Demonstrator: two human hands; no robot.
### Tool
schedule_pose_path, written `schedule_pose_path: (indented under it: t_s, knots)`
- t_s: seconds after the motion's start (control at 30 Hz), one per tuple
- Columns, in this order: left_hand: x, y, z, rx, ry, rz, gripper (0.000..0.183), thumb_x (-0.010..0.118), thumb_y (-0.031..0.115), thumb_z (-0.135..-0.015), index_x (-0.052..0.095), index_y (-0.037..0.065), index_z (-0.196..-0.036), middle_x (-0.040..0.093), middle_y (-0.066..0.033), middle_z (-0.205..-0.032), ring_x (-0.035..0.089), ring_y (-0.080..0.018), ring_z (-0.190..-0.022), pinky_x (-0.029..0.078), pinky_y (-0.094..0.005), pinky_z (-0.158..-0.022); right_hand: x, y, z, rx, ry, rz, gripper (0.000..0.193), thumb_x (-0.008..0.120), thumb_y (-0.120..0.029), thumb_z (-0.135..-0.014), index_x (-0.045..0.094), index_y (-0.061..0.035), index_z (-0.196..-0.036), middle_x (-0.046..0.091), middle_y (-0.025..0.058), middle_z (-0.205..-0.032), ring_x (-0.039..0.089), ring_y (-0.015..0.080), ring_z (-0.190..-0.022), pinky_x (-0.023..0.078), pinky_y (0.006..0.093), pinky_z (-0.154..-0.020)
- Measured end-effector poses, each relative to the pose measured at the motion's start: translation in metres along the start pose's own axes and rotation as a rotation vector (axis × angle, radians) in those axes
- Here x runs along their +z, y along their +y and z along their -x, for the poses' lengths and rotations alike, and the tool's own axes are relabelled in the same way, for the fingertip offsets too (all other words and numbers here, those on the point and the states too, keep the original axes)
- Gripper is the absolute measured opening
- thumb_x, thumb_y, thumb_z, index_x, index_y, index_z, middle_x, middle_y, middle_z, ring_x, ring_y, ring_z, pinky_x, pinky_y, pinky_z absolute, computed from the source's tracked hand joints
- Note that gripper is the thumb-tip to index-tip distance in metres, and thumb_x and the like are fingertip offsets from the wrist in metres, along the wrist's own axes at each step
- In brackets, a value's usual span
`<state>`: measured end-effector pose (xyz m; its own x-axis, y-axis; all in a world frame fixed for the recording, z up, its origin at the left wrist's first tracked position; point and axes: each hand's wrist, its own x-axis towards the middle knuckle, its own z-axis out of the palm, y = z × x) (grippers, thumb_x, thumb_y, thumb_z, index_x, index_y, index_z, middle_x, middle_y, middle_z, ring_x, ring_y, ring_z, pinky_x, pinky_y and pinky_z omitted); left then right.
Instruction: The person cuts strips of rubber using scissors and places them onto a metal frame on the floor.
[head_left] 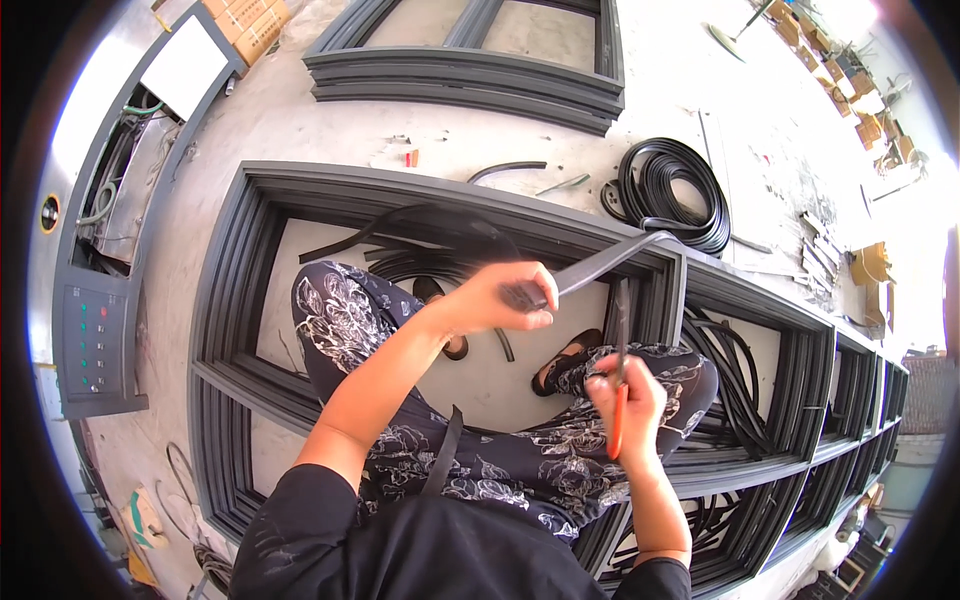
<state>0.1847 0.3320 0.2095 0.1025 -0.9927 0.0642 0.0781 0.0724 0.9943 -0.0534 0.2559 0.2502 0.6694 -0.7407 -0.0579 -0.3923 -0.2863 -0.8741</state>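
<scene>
My left hand (505, 297) is closed around a black rubber strip (605, 260), in front of my knees. The strip runs from that hand to the right, bends over the grey frame's long edge and heads toward the coil of strip (672, 195). Another part of the strip, left of the hand, is smeared by motion. In my right hand (632, 400), above my right knee, are scissors with an orange handle (617, 425). Their blades point away from me. I sit over a stack of dark grey window frames (450, 195), my feet inside one opening.
More stacked grey frames (465, 80) lie at the far side. Loose black strips (735, 380) fill an opening on the right. A machine with a control panel (98, 345) stands at left. Cardboard boxes (245, 25) sit at upper left. A short strip piece (507, 168) lies on the floor.
</scene>
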Motion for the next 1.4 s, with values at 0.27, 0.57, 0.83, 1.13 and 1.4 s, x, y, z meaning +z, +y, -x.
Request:
schedule_pose_path:
  t_s: [0.27,0.57,0.83,1.13,1.4]
  knots:
    - [0.033,0.068,0.021,0.245,-0.173,-0.05,0.027,0.079,0.004,-0.07,0.064,0.005,-0.092,0.065,-0.0026,-0.086,0.061,-0.0133,-0.076,0.047,-0.027,-0.068,0.007,-0.018,-0.053,-0.69,0.152,-0.008,0.055,0.081,-0.032,-0.063,0.058,-0.003,-0.104,0.061,0.0165,-0.11,0.058,0.0347,-0.103,0.045,0.046,-0.09]
    - [0.035,0.076,0.028,-0.078,0.169,0.438,0.059,0.08,0.029,-0.073,0.056,0.003,-0.121,0.06,-0.0043,-0.109,0.055,-0.0074,-0.088,0.045,-0.023,-0.078,0.027,0.007,-0.05,-0.318,-0.132,-0.411,0.046,0.084,-0.013,-0.067,0.058,-0.0007,-0.102,0.06,0.0038,-0.082,0.056,0.0119,-0.07,0.046,0.0251,-0.063]
    - [0.031,0.041,0.007,0.075,0.321,0.429,0.094,0.084,0.056,-0.053,0.05,0.001,-0.121,0.048,0.0042,-0.087,0.042,-0.0045,-0.08,0.037,-0.0189,-0.073,0.044,-0.008,-0.037,-0.286,0.121,-0.347,0.046,0.083,-0.007,-0.064,0.058,-0.0011,-0.102,0.057,0.0014,-0.08,0.053,0.0104,-0.068,0.044,0.0238,-0.062]
    - [0.036,0.041,0.006,0.18,0.4,0.394,0.053,0.081,0.015,-0.07,0.052,0.005,-0.114,0.044,0.0019,-0.084,0.044,-0.0078,-0.083,0.039,-0.0225,-0.076,0.07,0.003,-0.045,-0.358,0.14,-0.276,0.047,0.085,-0.013,-0.064,0.057,-0.0011,-0.099,0.059,0.0078,-0.079,0.055,0.0165,-0.066,0.045,0.0278,-0.061]
    - [0.045,0.04,0.003,0.258,0.404,0.521,0.021,0.064,0.007,-0.085,0.057,0.005,-0.105,0.054,-0.0009,-0.094,0.054,-0.0067,-0.085,0.045,-0.0224,-0.074,0.075,0.003,-0.044,-0.357,0.149,-0.279,0.048,0.085,-0.012,-0.063,0.058,-0.0009,-0.1,0.059,0.0091,-0.08,0.058,0.02,-0.068,0.047,0.0296,-0.063]
